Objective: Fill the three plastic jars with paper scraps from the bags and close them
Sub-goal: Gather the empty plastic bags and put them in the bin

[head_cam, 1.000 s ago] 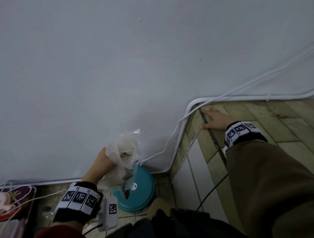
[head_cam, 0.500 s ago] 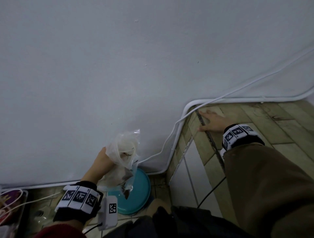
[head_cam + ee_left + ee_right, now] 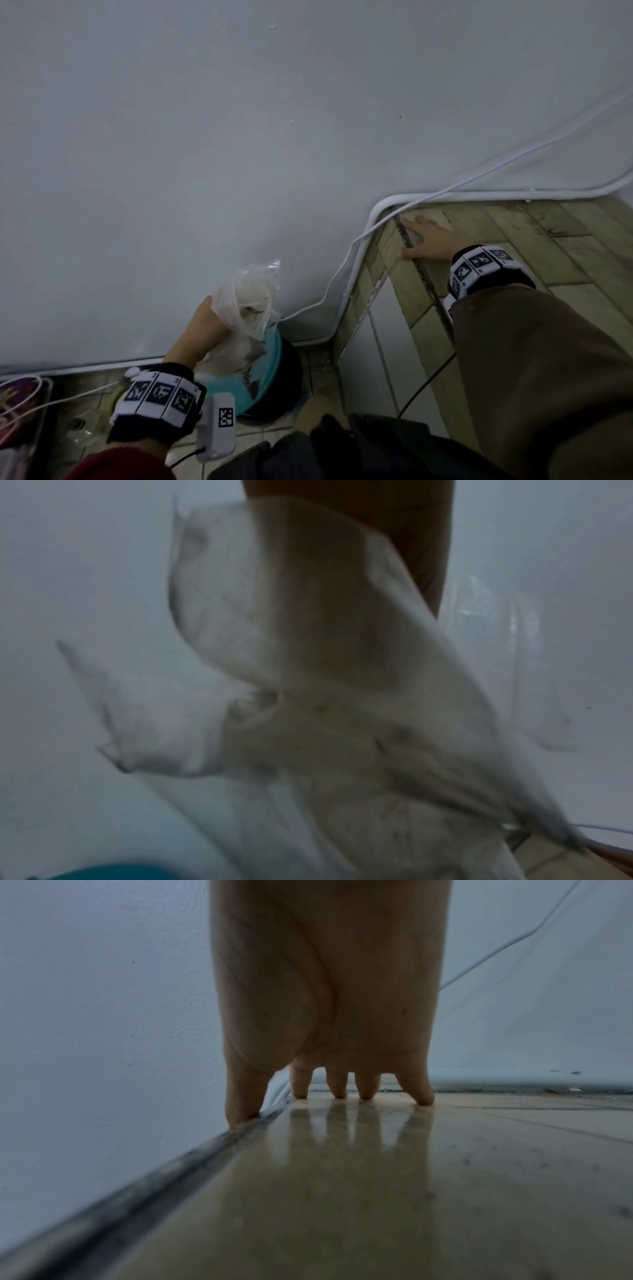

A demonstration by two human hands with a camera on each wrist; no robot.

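Observation:
My left hand (image 3: 205,329) grips a clear plastic bag (image 3: 246,301) with pale paper scraps in it, held up above a teal round lid (image 3: 267,377) on a dark bin by the white wall. In the left wrist view the bag (image 3: 342,696) fills the frame, blurred, and the fingers are hidden behind it. My right hand (image 3: 424,236) lies flat with spread fingers on the tiled ledge (image 3: 513,246); the right wrist view shows the fingertips (image 3: 339,1093) pressed on the glossy tile. No jar shows clearly.
A white cable (image 3: 359,246) runs along the wall and down past the ledge's corner. A dark metal strip (image 3: 424,274) edges the ledge. A clear container (image 3: 20,411) with reddish things and a white cord sits at bottom left. A black cable (image 3: 424,387) hangs below my right sleeve.
The left hand keeps holding the bag over the teal lid; the bag hangs a little lower. The right hand stays flat on the ledge. The head view shifted slightly.

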